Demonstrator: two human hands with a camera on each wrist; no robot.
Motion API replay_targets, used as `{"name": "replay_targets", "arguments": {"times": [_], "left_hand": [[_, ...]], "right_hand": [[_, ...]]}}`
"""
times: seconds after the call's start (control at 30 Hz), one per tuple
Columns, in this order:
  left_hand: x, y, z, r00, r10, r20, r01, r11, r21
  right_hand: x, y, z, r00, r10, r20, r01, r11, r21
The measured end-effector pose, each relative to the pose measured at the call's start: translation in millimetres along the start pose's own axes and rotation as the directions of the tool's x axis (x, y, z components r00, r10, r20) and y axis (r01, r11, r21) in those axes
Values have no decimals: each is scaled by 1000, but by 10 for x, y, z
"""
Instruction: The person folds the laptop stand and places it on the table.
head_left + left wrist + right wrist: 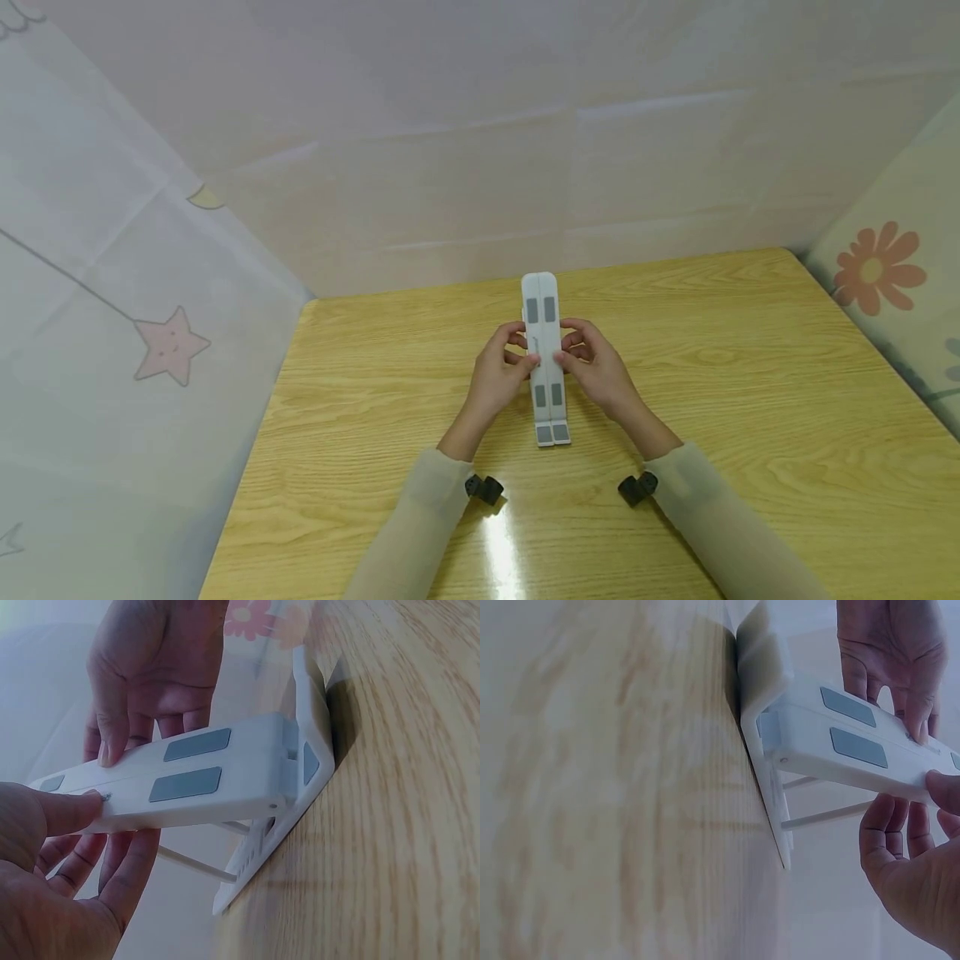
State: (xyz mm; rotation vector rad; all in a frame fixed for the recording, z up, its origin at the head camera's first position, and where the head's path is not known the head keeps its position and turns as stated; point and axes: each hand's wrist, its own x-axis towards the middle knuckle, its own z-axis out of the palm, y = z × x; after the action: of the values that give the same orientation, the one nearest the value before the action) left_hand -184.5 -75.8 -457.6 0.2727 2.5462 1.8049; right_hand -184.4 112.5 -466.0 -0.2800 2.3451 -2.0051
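A white folding laptop stand (pixel 546 337) with grey pads stands at the middle of the table, its two long halves side by side. My left hand (pixel 495 375) grips its left edge, thumb on top and fingers underneath. Opposite it, my right hand (pixel 600 375) holds the right edge the same way. In the left wrist view the upper part of the stand (pixel 251 765) is raised at a slant above its base, with thin support rods (pixel 199 866) between them. The base (pixel 763 776) sits on the table in the right wrist view, its lipped end turned up.
The wood-grain table (pixel 360 433) spreads out on both sides of the stand. Behind it hangs a pale cloth (pixel 450 167); printed cloths with a pink star (pixel 172 346) and a red flower (pixel 873 271) flank it. Small black cameras (pixel 485 489) sit at both cuffs.
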Motion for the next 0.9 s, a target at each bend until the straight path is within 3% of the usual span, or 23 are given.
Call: {"name": "replay_targets", "arguments": {"times": [0.9], "left_hand": [[-2, 2, -37, 999, -22, 34, 23, 1000, -18]], "right_hand": [[-17, 22, -22, 1000, -12, 6, 12, 999, -42]]}}
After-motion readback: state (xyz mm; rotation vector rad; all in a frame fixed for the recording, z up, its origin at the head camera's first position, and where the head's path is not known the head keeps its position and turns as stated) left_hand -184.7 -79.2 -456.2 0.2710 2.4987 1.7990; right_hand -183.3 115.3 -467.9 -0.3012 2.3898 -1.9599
